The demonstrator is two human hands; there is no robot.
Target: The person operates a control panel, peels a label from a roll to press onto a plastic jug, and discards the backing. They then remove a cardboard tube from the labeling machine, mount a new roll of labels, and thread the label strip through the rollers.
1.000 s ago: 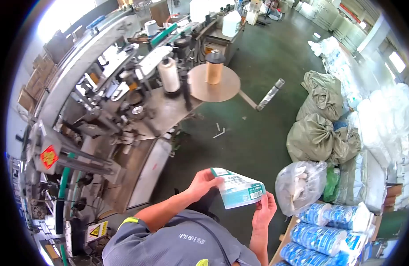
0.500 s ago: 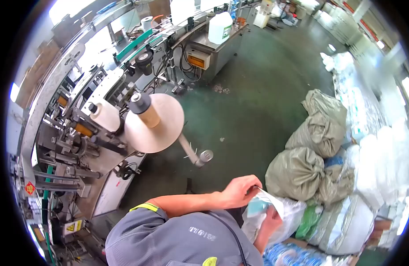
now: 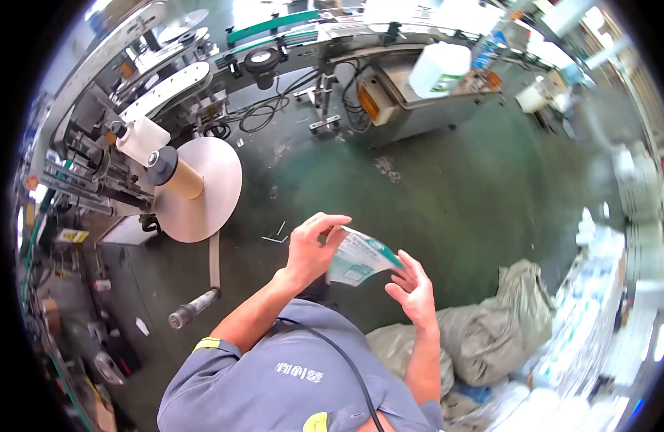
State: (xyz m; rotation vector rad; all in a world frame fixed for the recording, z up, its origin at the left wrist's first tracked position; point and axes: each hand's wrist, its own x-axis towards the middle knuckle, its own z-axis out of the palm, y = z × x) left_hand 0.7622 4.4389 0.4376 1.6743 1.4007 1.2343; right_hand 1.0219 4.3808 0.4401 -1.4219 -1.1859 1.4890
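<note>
A thin printed label (image 3: 360,258), white with green areas and small text, is held up in front of my chest and bows slightly. My left hand (image 3: 312,248) pinches its upper left corner between thumb and fingers. At the label's right end is my right hand (image 3: 416,291), its fingertips at the edge and its thumb spread away below. Whether those fingertips press on the label or only brush it is hard to see.
On the left a labelling machine carries a large roll disc (image 3: 213,191) and a crank arm (image 3: 195,308). A white jug (image 3: 438,70) stands on a metal bench beyond. Tan sacks (image 3: 483,335) and plastic-wrapped goods (image 3: 580,295) lie to the right.
My view has swung so the machine and sacks shift. The label has come up with my hands, its printed face now showing. My right hand's thumb has spread away from it.
</note>
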